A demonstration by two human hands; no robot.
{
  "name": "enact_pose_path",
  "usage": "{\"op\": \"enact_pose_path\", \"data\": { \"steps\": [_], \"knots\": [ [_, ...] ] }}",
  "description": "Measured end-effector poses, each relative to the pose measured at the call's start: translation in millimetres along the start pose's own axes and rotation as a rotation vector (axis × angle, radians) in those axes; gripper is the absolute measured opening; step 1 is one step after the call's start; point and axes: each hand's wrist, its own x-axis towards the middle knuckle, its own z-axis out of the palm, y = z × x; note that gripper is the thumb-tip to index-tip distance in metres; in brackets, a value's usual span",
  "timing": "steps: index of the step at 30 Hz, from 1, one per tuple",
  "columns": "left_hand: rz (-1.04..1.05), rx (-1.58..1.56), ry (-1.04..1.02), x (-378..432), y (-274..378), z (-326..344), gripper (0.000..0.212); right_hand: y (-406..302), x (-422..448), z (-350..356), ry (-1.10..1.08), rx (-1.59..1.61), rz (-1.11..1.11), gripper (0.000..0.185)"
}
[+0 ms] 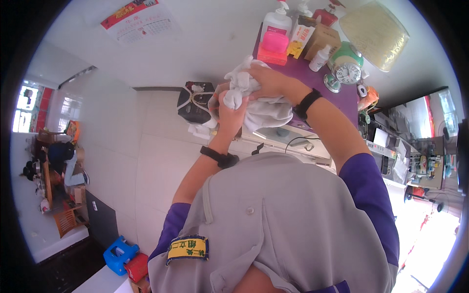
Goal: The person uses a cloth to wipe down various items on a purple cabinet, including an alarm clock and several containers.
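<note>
A bunched white cloth (269, 114) hangs at the near left edge of the purple cabinet top (333, 99). My left hand (233, 116) grips a twisted knot of it, with cloth bulging above the fist. Across the upper part of the same cloth lies my right hand (270, 82), its fingers curled into the folds. Some of the right fingertips are hidden in the fabric. Just left of the cloth, partly covered by it, shows an open-topped bag or box (219, 91) whose contents I cannot make out.
A black bag with pale cords (196, 102) stands on the tiled floor (165, 121). On the cabinet are a white pump bottle (275, 23), a pink box (274, 42), a white spray bottle (320, 58), a lamp with an alarm clock (348, 73). A seated person (69, 161) is far left.
</note>
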Motion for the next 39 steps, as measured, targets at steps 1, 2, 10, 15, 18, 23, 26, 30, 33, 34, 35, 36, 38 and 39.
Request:
{"op": "enact_pose_path", "data": {
  "steps": [1, 2, 10, 15, 18, 23, 26, 30, 33, 34, 35, 36, 38, 39],
  "knots": [
    [0.012, 0.006, -0.008, -3.0, -2.6, 1.9, 0.052, -2.1, -1.5, 2.4, 0.016, 0.0, 0.0, 0.083],
    [0.037, 0.011, 0.052, -6.1, -4.9, 3.9, 0.052, -5.3, -4.4, 6.3, 0.053, 0.008, -0.021, 0.083],
    [0.359, 0.25, -0.024, -34.0, 15.5, -13.9, 0.054, -60.0, -77.8, 21.8, 0.189, -0.065, 0.071, 0.079],
    [0.381, 0.306, -0.118, -35.0, 29.8, -21.1, 0.052, -65.1, -80.8, 25.2, 0.211, -0.105, 0.177, 0.088],
    [0.22, 0.335, -0.112, -25.0, 38.2, -24.6, 0.048, -63.8, -63.2, 15.9, 0.12, -0.131, 0.259, 0.095],
    [-0.019, 0.262, -0.23, -7.1, 46.1, -28.1, 0.045, -58.7, -23.8, -9.2, -0.059, -0.148, 0.299, 0.107],
    [-0.001, 0.274, -0.221, -0.6, 44.3, -27.4, 0.045, -44.5, -7.8, -15.3, -0.08, -0.169, 0.244, 0.111],
    [-0.024, 0.406, -0.213, -0.1, 53.7, -25.5, 0.043, -39.7, -6.8, -12.9, -0.053, -0.151, 0.188, 0.109],
    [0.108, 0.402, -0.234, 0.6, 56.6, -25.6, 0.046, -51.8, -24.3, -10.7, -0.029, -0.173, 0.207, 0.103],
    [0.101, 0.402, -0.22, 0.6, 50.6, -27.2, 0.046, -57.2, -27.9, -11.4, -0.038, -0.176, 0.195, 0.103],
    [0.205, 0.401, -0.203, 1.6, 42.0, -28.4, 0.048, -62.1, -30.7, -12.7, -0.092, -0.192, 0.221, 0.1],
    [0.314, 0.393, -0.192, 3.3, 40.0, -26.7, 0.05, -62.6, -33.5, -15.0, -0.144, -0.212, 0.257, 0.097],
    [0.258, 0.382, -0.206, 3.6, 35.7, -28.0, 0.05, -61.2, -31.8, -15.7, -0.149, -0.218, 0.248, 0.094],
    [0.211, 0.373, -0.236, 5.6, 41.7, -27.6, 0.051, -58.7, -31.3, -16.7, -0.141, -0.215, 0.251, 0.092]
  ]
}}
